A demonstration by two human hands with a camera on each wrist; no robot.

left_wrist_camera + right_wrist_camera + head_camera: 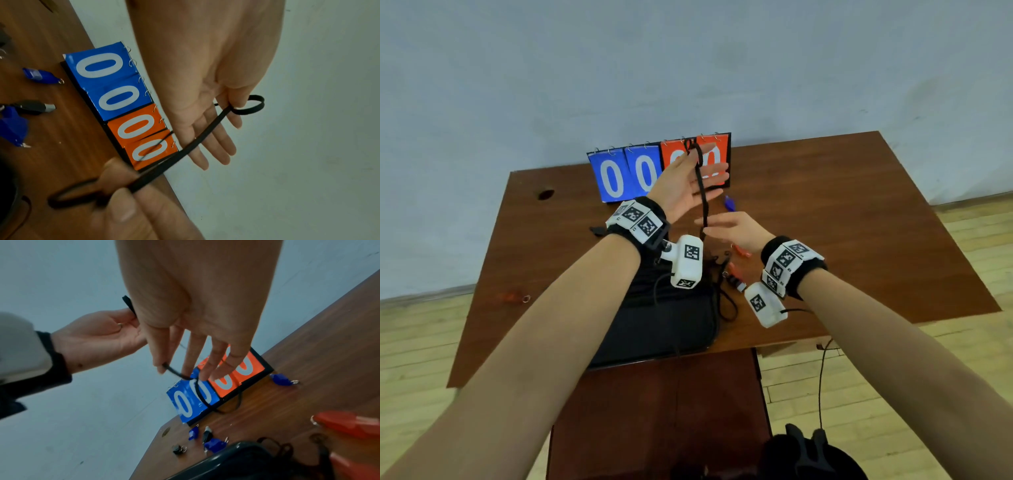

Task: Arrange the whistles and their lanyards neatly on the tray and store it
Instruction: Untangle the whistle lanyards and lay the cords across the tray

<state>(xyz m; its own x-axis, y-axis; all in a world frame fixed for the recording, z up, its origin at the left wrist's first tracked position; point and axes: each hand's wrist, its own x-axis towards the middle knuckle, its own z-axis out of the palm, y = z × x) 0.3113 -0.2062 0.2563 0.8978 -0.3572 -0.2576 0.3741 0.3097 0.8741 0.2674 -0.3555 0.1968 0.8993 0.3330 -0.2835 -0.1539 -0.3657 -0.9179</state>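
A black lanyard (702,192) is stretched taut between my two hands above the wooden table (842,219). My left hand (692,150) is raised, fingers straight, and pinches the lanyard's looped top end (244,107) with thumb and forefinger. Lower down, my right hand (709,228) pinches the other end (167,367) between thumb and forefinger. The black tray (654,329) lies under my wrists at the table's front. Blue whistles (730,204) (39,76) (214,444), a black whistle (177,449) and orange whistles (741,251) (347,423) lie loose on the table.
A flip scoreboard (626,174) showing zeros stands at the table's back edge against the wall. More black lanyards (724,291) are tangled at the tray's right side. One orange whistle (512,296) lies near the left edge. A dark cabinet panel sits below the table.
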